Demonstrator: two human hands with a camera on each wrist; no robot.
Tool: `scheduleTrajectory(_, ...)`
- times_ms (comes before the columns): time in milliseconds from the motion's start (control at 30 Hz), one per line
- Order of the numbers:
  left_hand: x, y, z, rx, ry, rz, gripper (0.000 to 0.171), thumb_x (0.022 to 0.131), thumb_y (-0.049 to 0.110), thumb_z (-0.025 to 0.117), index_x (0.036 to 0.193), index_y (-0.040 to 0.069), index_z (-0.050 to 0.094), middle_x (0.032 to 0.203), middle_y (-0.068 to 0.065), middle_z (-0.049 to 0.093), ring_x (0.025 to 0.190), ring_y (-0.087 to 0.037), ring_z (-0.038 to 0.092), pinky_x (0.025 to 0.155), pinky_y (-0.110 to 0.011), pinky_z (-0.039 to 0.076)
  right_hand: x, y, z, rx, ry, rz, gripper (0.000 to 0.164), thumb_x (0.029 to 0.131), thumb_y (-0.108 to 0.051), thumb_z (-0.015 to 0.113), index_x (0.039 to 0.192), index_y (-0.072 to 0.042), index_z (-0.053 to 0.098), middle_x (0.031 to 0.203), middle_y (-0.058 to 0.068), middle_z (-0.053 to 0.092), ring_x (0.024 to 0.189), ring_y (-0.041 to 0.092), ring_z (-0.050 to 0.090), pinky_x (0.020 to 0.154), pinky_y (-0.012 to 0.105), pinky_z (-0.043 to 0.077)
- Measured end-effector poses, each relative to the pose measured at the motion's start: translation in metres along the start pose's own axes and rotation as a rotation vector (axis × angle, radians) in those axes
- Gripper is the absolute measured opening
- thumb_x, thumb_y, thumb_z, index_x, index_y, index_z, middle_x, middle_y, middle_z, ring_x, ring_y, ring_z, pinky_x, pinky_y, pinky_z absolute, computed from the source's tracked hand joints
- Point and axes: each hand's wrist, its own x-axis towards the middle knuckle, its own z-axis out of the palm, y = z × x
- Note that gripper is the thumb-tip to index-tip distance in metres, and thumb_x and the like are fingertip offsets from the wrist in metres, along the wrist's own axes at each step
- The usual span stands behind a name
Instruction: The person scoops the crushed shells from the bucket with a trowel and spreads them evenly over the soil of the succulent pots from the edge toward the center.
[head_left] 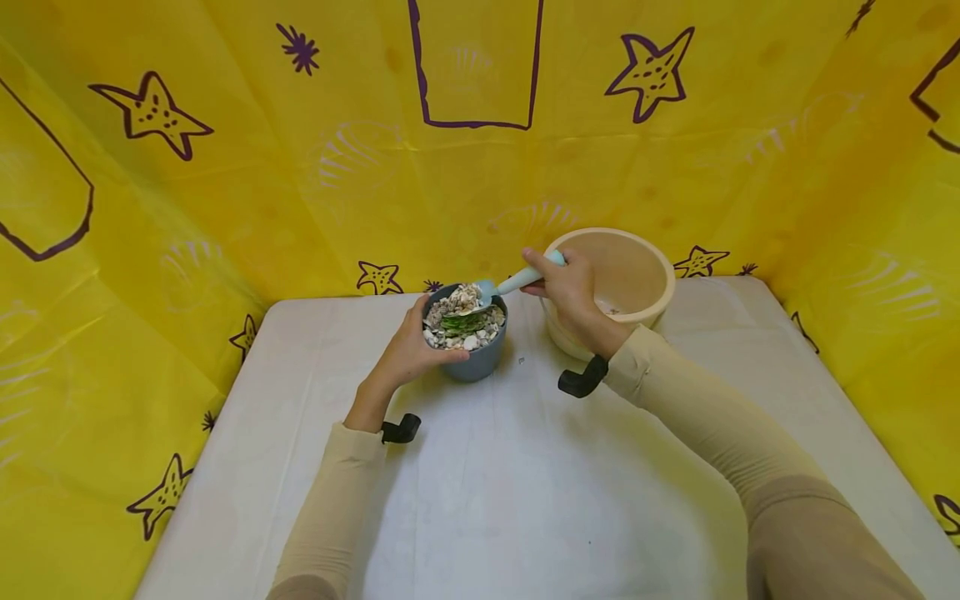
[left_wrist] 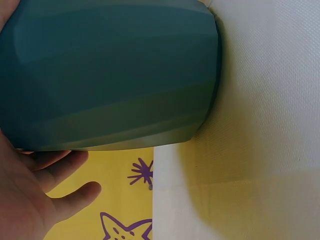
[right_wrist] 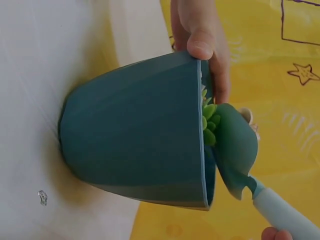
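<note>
A blue-grey plant pot point(head_left: 474, 367) stands on the table, holding a green succulent point(right_wrist: 210, 122) ringed by pale stones point(head_left: 471, 342). My left hand point(head_left: 408, 350) grips the pot at its rim, thumb along the near side and fingers round the left side. With my right hand point(head_left: 573, 292) I hold a small trowel point(right_wrist: 235, 145) by its light blue handle point(head_left: 525, 277). Its blade is over the pot's opening, tilted close above the succulent, with small stones point(head_left: 462, 297) heaped on it.
Behind my right hand stands a larger cream tub point(head_left: 660, 308) with a few bits at its bottom. A small stone point(head_left: 521, 361) lies on the white table point(head_left: 480, 500) beside the pot. Yellow patterned cloth point(head_left: 465, 183) rises at the back and both sides.
</note>
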Motion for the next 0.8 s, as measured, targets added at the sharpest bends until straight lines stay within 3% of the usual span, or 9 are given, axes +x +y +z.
scheduleTrajectory(233,0.001,-0.001,0.000,-0.019,0.001,0.004,0.129,0.062,0.060,0.085,0.158,0.021,0.007,0.160,-0.014,0.021,0.145,-0.035,0.029,0.113,-0.060,0.031,-0.002,-0.001,-0.001,-0.055,0.016,0.006,0.031,0.085,-0.029,0.076,0.089,-0.007,0.054,0.081,0.003,0.071,0.065,0.013,0.072,0.065,0.032,0.060)
scheduleTrajectory(800,0.000,0.001,0.000,-0.015,-0.007,-0.011,0.129,0.064,0.060,0.084,0.158,0.022,0.004,0.162,-0.013,0.018,0.147,-0.034,0.025,0.114,-0.060,0.029,-0.002,-0.005,-0.012,-0.080,0.068,-0.016,0.034,0.084,-0.031,0.077,0.088,-0.006,0.054,0.066,0.001,0.066,0.058,0.010,0.071,0.059,0.031,0.059)
